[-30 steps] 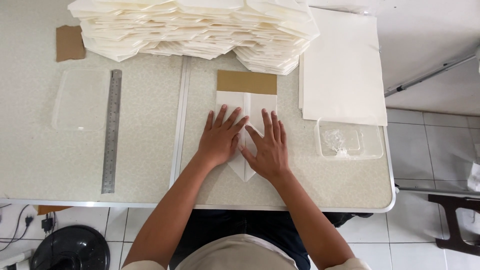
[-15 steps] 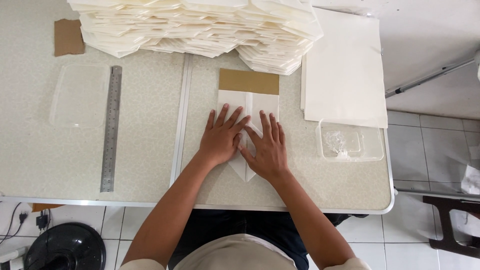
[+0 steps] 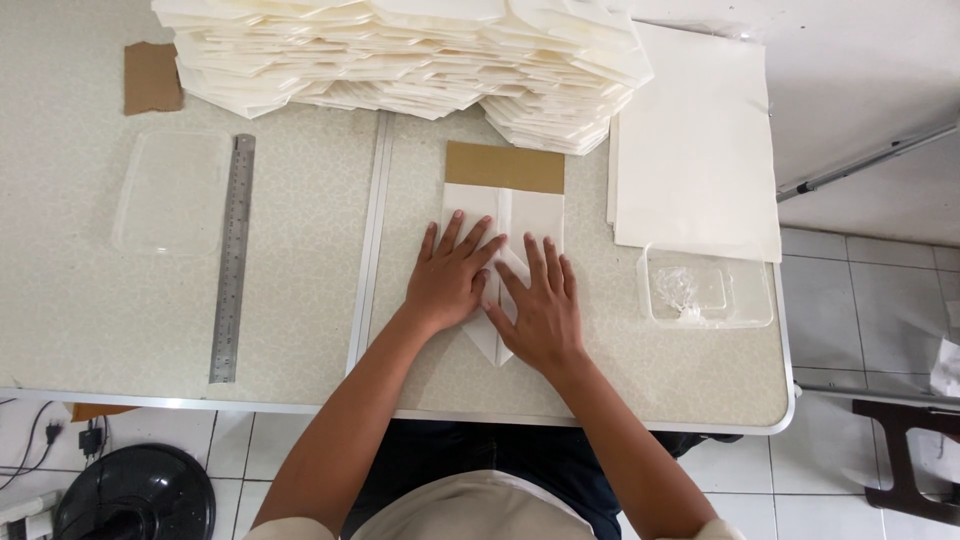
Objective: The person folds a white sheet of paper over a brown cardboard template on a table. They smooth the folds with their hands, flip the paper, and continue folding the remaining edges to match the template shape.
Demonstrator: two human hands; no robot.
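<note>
Speckled beige tabletop (image 3: 300,300) fills most of the view from above, with white floor tiles below and to the right. At the far left, near the top, lies a small torn piece of brown cardboard (image 3: 152,77). Below it rests a clear plastic lid (image 3: 172,190), flat on the table, and just to its right a long metal ruler (image 3: 232,258) runs top to bottom. A metal seam (image 3: 368,240) divides the table down the middle. Along the back edge sits a wide, tall stack of folded cream paper (image 3: 400,50) (many layers, edges fanned unevenly).

Right of the seam, in the centre, lies a partly folded cream paper sheet (image 3: 535,215) wrapped over a brown cardboard template (image 3: 504,166), whose top strip shows bare. The sheet's lower end comes to a point toward the person. The left hand (image 3: 450,277) lies flat on the sheet with fingers spread, palm down. The right hand (image 3: 540,305) lies flat just beside it, fingers also spread, pressing the lower fold; the two hands touch at the thumbs. Neither hand pinches or grips anything.

Further right lies a pile of flat cream sheets (image 3: 695,150), and in front of it a clear plastic tray (image 3: 707,290) holding something transparent and crumpled. At the bottom left, on the floor, a black fan (image 3: 135,495) shows.
</note>
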